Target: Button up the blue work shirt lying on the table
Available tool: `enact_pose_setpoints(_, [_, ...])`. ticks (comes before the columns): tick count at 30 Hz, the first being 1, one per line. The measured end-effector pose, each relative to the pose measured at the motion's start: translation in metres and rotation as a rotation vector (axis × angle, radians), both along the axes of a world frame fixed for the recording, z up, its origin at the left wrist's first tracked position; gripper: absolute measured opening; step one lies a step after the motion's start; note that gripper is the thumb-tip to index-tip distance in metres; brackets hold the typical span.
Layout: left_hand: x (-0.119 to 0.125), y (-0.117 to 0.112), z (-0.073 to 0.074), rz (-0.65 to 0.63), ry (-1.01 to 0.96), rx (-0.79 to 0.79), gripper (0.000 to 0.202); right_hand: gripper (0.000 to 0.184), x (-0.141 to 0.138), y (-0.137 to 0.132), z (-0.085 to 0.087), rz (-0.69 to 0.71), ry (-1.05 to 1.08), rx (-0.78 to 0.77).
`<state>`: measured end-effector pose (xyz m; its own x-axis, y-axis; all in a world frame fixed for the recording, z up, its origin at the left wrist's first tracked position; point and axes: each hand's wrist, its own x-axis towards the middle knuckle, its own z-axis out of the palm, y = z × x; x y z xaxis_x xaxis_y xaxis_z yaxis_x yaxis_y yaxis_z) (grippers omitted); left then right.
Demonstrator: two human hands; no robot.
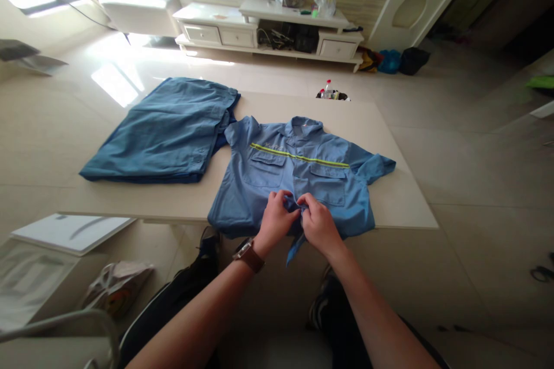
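Blue work shirt (298,176) with a yellow stripe lies flat on the near table (402,207) edge, left hand (277,220) and right hand (318,222) pinching its front placket together, folded blue trousers (164,132) far left.

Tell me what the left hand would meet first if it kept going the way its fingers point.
The left hand points toward the right hand; it would likely meet that hand's fingers first, across the blue work shirt placket they pinch.
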<state>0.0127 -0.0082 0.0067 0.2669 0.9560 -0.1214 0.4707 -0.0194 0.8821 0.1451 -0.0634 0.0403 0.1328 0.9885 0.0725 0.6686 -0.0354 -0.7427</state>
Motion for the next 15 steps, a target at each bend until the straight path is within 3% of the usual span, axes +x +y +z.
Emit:
enact_pose_setpoints(6, [0.001, -0.005, 0.008, -0.09, 0.196, 0.136, 0.012, 0.03, 0.003, 0.0, 0.0, -0.009, 0.093, 0.064])
enact_pose_setpoints(11, [0.0, -0.002, 0.013, -0.12, 0.154, 0.181, 0.014, 0.013, 0.007, 0.001, 0.001, -0.079, 0.011, 0.025])
enact_pose_setpoints(15, [-0.001, 0.001, 0.013, -0.12, 0.133, 0.18, 0.015, 0.014, 0.01, 0.002, 0.0, -0.05, -0.053, 0.012])
